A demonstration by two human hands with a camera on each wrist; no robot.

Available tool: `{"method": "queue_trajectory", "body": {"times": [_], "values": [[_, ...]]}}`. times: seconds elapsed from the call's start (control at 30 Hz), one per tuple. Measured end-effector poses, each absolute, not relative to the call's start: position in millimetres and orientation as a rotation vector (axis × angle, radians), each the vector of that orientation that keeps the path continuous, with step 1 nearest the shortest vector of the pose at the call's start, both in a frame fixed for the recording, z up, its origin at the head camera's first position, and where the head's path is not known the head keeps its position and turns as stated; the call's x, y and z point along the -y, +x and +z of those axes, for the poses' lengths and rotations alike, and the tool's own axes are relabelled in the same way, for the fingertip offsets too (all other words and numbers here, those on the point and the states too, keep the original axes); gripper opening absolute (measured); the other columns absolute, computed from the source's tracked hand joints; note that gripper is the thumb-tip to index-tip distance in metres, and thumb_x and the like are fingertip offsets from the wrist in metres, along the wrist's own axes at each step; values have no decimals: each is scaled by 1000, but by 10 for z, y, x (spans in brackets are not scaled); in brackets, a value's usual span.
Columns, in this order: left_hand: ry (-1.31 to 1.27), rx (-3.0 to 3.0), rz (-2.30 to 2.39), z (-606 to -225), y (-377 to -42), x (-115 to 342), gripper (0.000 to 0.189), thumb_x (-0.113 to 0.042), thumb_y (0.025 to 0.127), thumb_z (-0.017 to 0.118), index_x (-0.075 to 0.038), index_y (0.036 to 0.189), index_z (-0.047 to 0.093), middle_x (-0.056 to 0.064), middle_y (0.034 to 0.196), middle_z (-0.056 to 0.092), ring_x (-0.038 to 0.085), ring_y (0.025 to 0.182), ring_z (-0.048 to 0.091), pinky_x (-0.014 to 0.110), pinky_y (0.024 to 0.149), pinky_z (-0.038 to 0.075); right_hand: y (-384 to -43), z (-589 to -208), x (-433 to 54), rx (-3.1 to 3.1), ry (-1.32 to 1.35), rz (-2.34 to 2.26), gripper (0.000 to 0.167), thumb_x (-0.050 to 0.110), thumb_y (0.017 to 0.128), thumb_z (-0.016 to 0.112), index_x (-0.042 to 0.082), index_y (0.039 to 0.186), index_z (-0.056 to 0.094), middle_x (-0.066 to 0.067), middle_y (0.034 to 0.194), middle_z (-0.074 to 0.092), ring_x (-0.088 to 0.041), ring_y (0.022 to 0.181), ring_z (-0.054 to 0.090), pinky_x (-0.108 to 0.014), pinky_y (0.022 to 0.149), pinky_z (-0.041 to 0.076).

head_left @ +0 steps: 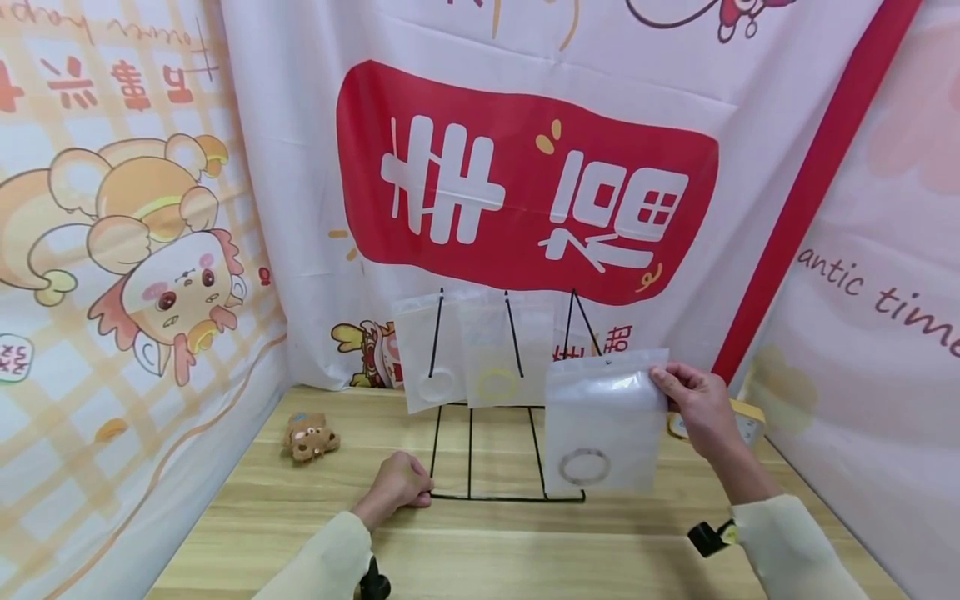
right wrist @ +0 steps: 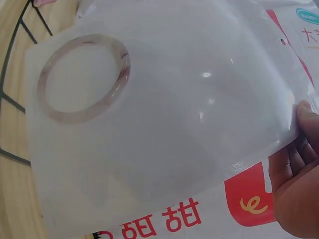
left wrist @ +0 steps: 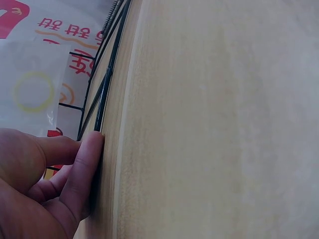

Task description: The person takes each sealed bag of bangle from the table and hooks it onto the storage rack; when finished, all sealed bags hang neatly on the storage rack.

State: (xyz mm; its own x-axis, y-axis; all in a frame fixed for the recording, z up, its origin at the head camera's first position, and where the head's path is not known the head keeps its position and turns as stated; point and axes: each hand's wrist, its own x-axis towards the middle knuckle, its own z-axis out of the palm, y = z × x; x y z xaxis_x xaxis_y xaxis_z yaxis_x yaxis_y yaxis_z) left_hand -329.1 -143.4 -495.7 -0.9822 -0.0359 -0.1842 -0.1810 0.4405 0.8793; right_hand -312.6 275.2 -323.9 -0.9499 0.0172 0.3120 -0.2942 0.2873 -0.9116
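Observation:
My right hand (head_left: 701, 408) pinches the upper right edge of a clear plastic bag (head_left: 611, 412) between thumb and fingers. A pinkish-brown mottled bangle (right wrist: 42, 89) lies at the bottom of that bag. The bag hangs in front of the right prong of a black wire display rack (head_left: 510, 499), and a small hole shows at its top edge. My left hand (head_left: 397, 482) pinches the rack's front left corner, low at the tabletop. Two more bags hang on the rack: the left bag (head_left: 418, 342) with a whitish ring, the middle bag (head_left: 487, 337) with a yellow ring.
A small brown plush bear (head_left: 309, 437) lies on the wooden table (head_left: 480, 550) left of the rack. Behind my right hand is a yellow-edged object (head_left: 750, 417), partly hidden. Printed cloth (head_left: 300, 167) hangs behind the table and along both sides.

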Motion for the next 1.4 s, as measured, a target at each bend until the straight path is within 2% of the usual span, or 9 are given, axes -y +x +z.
{"method": "queue_trajectory", "body": {"times": [0.37,0.67,0.8,0.97,1.17,1.4], "values": [[-202,-2549,1579,-4942,-3285,1430,8,5,83,70,1,81,64,13,77,64,12,53,66,23,52,59,-3194,-3267,-2742,2317,163,1726,48,49,90,65,9,116,66,12,101,69,-13,87,71,-29,80,60],[-182,-2554,1585,-4909,-3253,1416,6,5,83,71,3,82,65,14,79,65,11,52,66,23,52,59,-3208,-3232,-2702,2342,138,1688,55,50,90,63,5,121,63,9,102,68,-14,87,70,-28,80,60],[-187,-2561,1569,-4899,-3248,1414,7,5,83,71,2,81,64,13,78,65,11,52,65,23,52,59,-3239,-3205,-2691,2382,101,1667,60,53,89,63,4,124,62,5,107,68,-15,89,69,-28,82,60],[-201,-2564,1567,-4915,-3257,1417,8,5,83,70,2,81,64,13,76,64,12,52,66,23,52,59,-3345,-3184,-2674,2413,43,1668,61,56,88,62,7,124,62,-2,114,64,-16,93,67,-28,84,59],[-199,-2563,1559,-4948,-3270,1419,8,5,83,70,1,81,64,13,78,64,12,53,66,23,52,59,-3498,-3187,-2672,2351,-30,1802,57,54,85,67,10,122,64,2,110,64,-14,92,64,-22,81,58],[-203,-2568,1574,-4953,-3284,1413,7,5,83,70,1,81,65,13,78,64,12,53,66,23,52,59,-3665,-3200,-2657,2350,-124,1789,70,62,80,65,14,131,61,-3,123,61,-19,98,62,-22,83,57]]}}
